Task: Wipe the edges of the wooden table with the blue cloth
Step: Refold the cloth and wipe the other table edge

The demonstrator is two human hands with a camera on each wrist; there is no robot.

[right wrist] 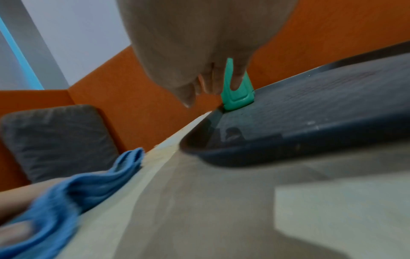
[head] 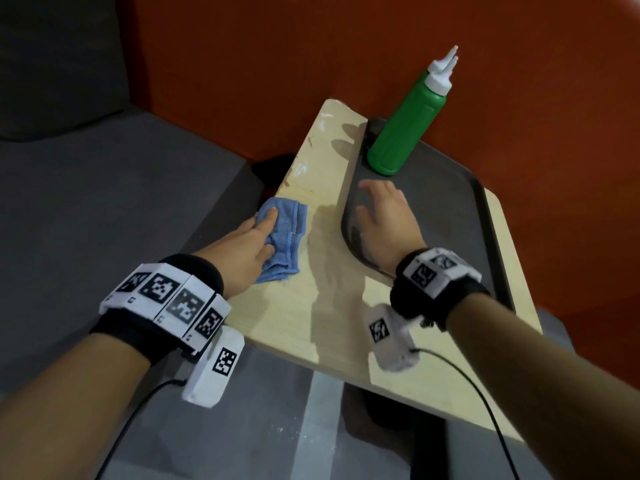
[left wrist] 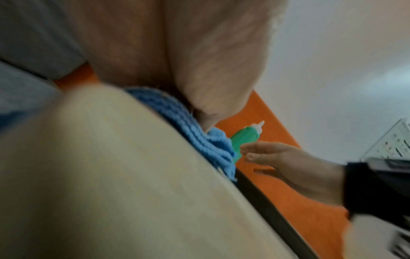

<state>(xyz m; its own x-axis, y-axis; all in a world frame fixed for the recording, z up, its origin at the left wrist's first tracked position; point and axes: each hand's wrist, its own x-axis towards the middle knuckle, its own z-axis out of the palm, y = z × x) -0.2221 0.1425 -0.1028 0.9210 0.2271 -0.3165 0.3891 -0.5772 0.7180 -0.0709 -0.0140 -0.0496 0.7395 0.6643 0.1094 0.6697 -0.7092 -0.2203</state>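
The blue cloth [head: 285, 233] lies folded over the left edge of the light wooden table [head: 311, 313]. My left hand [head: 258, 239] grips it there, with the index finger and thumb on top; the other fingers are hidden past the edge. In the left wrist view the blue cloth [left wrist: 199, 140] bunches under my palm against the tabletop. My right hand [head: 375, 206] lies with relaxed fingers over the near left corner of the dark tray [head: 450, 209] and holds nothing. In the right wrist view the blue cloth [right wrist: 88, 189] shows at the lower left.
A green squeeze bottle [head: 405, 126] with a white nozzle stands on the tray's far left corner. An orange wall backs the table. A grey sofa [head: 86, 202] sits to the left, below the table's edge. Cables trail from both wrist cameras.
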